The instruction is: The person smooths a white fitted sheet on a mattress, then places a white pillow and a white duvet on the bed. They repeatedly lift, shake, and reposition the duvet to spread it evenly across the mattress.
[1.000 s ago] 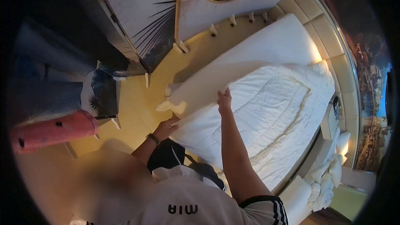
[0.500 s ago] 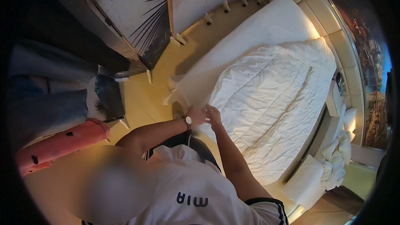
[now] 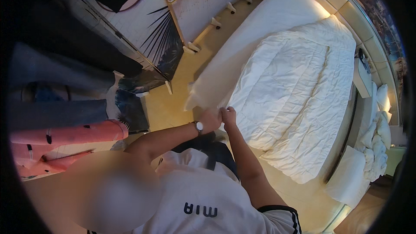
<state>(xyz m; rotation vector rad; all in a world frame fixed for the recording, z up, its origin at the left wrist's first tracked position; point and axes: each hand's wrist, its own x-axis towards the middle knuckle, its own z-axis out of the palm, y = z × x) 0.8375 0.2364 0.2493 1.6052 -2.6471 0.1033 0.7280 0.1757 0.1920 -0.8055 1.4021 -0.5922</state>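
At the near left corner of the bed, my two hands are close together. My left hand [image 3: 211,120], with a round-faced watch [image 3: 199,126] on its wrist, is closed at the corner of a thick white duvet [image 3: 294,91]. Right beside it, my right hand [image 3: 229,117] pinches the same corner. What lies between the fingers is mostly hidden. The duvet lies rumpled and loosely spread over the bed. To its left, a smooth white sheet [image 3: 255,39] covers the mattress and hangs down near my left hand.
A folding screen [image 3: 143,30] on white feet stands at the far left. Dark clothes and a pink patterned cloth [image 3: 86,131] hang nearer on the left. Beyond the duvet are a padded headboard [image 3: 346,15] and a bedside table [image 3: 362,78]. White pillows [image 3: 349,173] lie on the right.
My right hand's fingers have closed from a looser, raised pose, and both hands have moved slightly right. The view has shifted, so the bed appears higher and further right.
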